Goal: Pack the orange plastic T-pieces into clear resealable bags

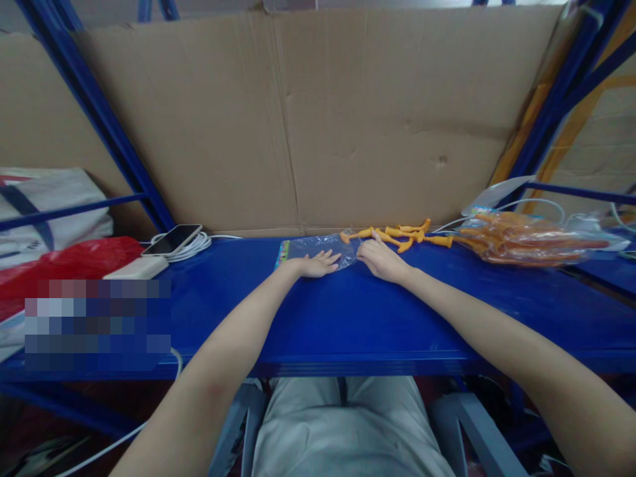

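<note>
My left hand [317, 265] lies flat with fingers spread on a clear plastic bag [318, 249] that has a coloured strip at its left end. My right hand [380, 258] rests at the bag's right edge, fingers curled and touching the near end of an orange plastic toy [402, 235] with thin limbs. The toy lies on the blue shelf [348, 318] just behind my right hand. Whether the right hand pinches the toy or the bag's mouth is hidden by the fingers.
A heap of clear bags with orange toys [521, 242] lies at the right. At the left are a phone [172, 240] on a coiled white cable, a white power bank [136, 267] and a red bag [69, 262]. Cardboard [318, 119] backs the shelf.
</note>
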A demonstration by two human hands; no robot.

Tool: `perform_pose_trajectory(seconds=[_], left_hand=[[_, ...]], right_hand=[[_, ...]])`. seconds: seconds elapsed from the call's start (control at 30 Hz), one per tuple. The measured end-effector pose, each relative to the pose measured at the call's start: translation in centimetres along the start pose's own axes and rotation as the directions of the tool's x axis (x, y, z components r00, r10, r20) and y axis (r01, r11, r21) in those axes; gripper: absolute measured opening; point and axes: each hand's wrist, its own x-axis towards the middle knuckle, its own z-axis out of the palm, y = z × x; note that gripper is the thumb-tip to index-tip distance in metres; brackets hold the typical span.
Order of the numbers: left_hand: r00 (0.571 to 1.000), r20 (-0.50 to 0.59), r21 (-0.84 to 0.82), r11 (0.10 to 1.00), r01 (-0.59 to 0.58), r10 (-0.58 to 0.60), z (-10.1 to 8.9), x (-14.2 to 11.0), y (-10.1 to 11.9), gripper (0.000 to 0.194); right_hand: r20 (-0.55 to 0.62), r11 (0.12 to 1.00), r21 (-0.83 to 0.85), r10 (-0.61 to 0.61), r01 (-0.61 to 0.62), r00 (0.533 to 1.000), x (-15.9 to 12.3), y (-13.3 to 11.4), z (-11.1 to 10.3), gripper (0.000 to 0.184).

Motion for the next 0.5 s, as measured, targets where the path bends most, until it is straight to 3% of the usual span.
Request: perform_pose_trajectory(seconds=[0.5], left_hand=[[1.000, -0.021, 0.000, 1.000, 0.013, -0.013, 0.0, 0.7, -1.4, 0.064]], right_hand=[[0.053, 0.973, 0.197, 0.108, -0.117, 0.993, -0.1, 0.6, 0.6, 0.018]])
